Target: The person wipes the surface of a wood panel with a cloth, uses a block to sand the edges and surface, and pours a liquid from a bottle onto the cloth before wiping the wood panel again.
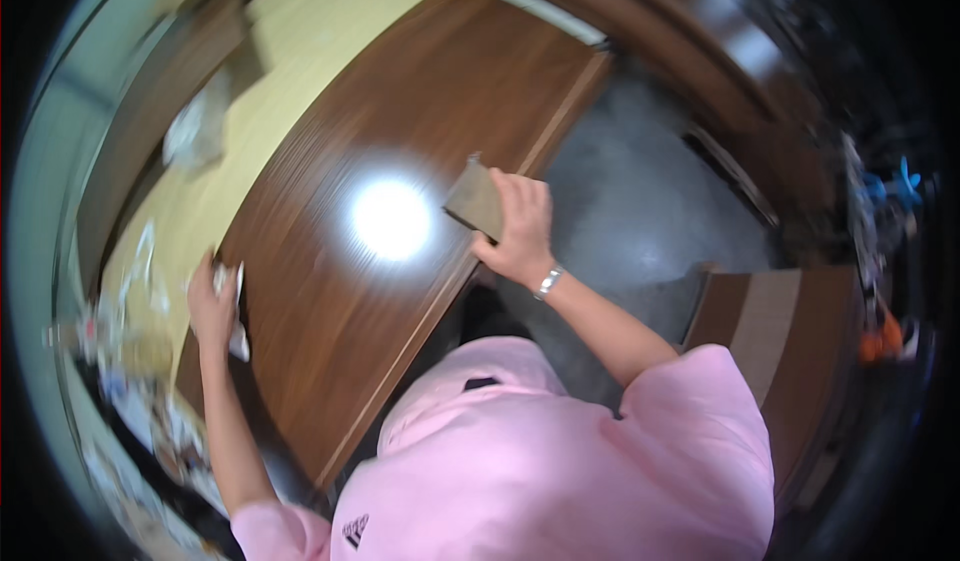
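A long, glossy dark-brown wood panel point(330, 291) lies in front of me, with a bright round reflection on it. My right hand point(520, 226) grips a flat grey-brown block point(474, 201) by its right side, over the panel near its right edge. The block has a dark lower edge; its exact kind does not show. At the panel's left end, my left hand point(210, 309) has its fingers closed on a crumpled white cloth or paper point(239, 336), which hangs down beside the palm.
Beneath the panel is a pale yellow board surface point(300, 71). Clear plastic wrap point(198, 131) and a brown panel point(160, 111) are at the far left. Grey floor point(650, 191) lies to the right, with a striped brown panel point(770, 331) and an orange object point(882, 336).
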